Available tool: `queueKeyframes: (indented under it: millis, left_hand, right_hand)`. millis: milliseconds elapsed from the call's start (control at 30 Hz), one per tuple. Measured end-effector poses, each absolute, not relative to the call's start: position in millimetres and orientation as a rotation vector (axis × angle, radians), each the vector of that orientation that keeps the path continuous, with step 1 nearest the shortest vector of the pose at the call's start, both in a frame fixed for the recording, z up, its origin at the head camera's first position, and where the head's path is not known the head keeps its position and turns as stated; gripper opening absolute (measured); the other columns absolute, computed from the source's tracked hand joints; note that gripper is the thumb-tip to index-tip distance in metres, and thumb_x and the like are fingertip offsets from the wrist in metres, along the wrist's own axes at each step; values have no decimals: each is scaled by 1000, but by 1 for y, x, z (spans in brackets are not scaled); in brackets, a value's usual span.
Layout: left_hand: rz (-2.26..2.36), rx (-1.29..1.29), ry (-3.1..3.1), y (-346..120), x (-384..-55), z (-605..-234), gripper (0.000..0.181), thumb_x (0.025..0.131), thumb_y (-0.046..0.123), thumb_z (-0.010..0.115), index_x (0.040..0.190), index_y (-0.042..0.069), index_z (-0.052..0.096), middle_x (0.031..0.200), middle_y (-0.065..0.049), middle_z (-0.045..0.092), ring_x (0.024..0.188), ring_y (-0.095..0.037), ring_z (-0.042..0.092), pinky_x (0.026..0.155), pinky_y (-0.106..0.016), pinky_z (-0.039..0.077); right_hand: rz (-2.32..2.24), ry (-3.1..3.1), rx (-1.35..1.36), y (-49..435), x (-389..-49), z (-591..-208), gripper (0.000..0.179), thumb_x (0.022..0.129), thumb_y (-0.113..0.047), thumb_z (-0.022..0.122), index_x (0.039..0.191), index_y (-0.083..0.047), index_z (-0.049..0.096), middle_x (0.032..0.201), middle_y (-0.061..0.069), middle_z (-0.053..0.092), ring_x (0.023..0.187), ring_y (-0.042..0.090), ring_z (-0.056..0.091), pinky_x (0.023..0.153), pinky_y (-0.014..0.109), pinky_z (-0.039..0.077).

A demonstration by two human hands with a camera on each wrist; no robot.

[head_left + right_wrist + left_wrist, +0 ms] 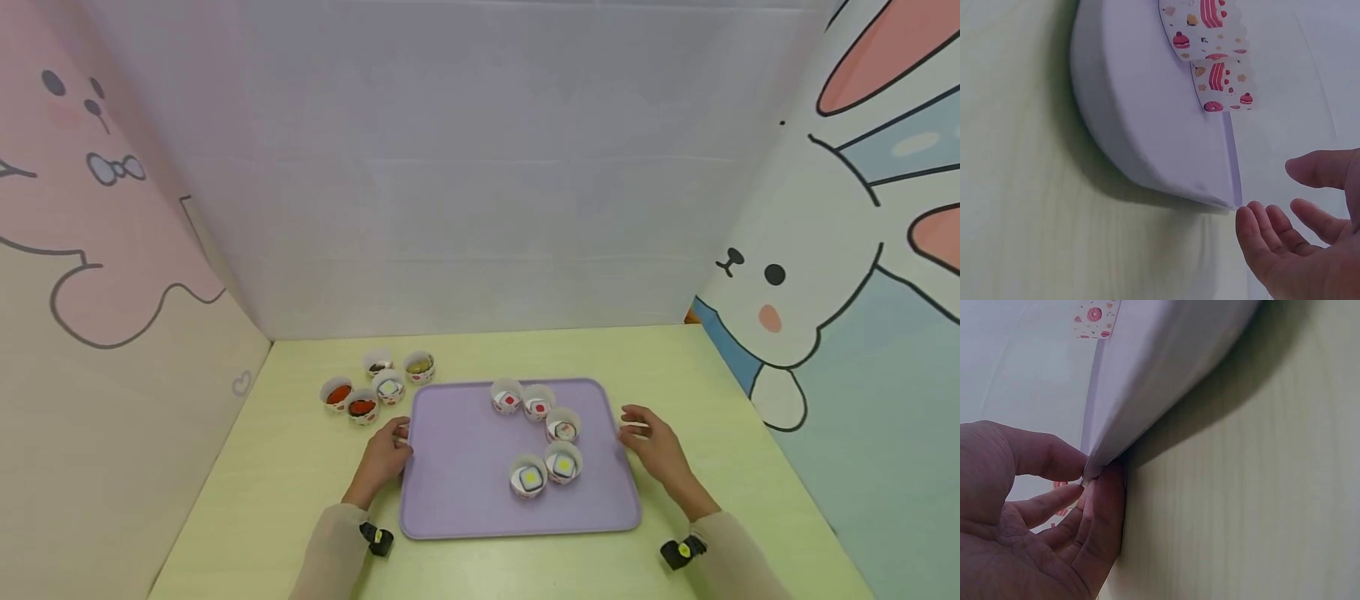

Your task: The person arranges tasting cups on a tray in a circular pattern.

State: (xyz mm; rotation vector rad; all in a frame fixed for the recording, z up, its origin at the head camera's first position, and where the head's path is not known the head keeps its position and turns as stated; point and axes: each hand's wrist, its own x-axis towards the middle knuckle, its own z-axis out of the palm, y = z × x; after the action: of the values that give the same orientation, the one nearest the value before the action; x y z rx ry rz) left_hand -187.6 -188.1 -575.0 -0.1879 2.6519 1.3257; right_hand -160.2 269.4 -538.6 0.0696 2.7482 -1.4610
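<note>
A lilac tray (465, 467) lies on the table with several patterned paper cups on it, among them a cup with a yellow-marked piece (528, 477) and one with a red-marked piece (507, 397). My left hand (386, 454) pinches the tray's left edge; in the left wrist view its thumb (1054, 453) is on top and its fingers curl against the underside. Beside the tray's right edge is my right hand (654, 446), fingers loosely bent and thumb apart. In the right wrist view its fingertips (1244, 215) are right at the tray's rim, with nothing between fingers and thumb.
Several more paper cups stand on the table off the tray's far left corner, including a cup with orange-red contents (363, 407) and one with yellowish contents (419, 367). A pale wall (480, 208) rises behind the table (247, 500), with cartoon-printed panels at both sides.
</note>
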Motion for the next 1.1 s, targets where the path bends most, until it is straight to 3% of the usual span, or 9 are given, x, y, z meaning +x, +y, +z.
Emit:
queueKeyframes:
  millis: [200,767,1100]
  left_hand:
    - [1322,-187,2652,-188,-187,-576,55,84,3,58,139,5,51,117,-15,63,95,-21,64,71,-33,53]
    - [1321,-167,2664,-188,-188,-574,55,83,2,58,138,3,51,115,-15,63,91,-19,64,70,-32,53]
    - [1341,-152,2675,-189,-189,-573,55,81,-3,55,136,0,53,113,-16,62,76,-16,58,59,-28,46]
  right_hand:
    - [-1369,2734,86,273,-177,-547,50,96,-12,59,143,-2,45,135,26,56,120,41,58,87,41,55]
    - [-1251,2697,38,272,-191,-551,57,81,6,58,137,8,49,123,29,58,100,31,63,73,34,57]
    - [-1231,2732,54,271,-194,-555,58,78,8,59,136,7,52,120,26,62,97,28,63,69,28,52]
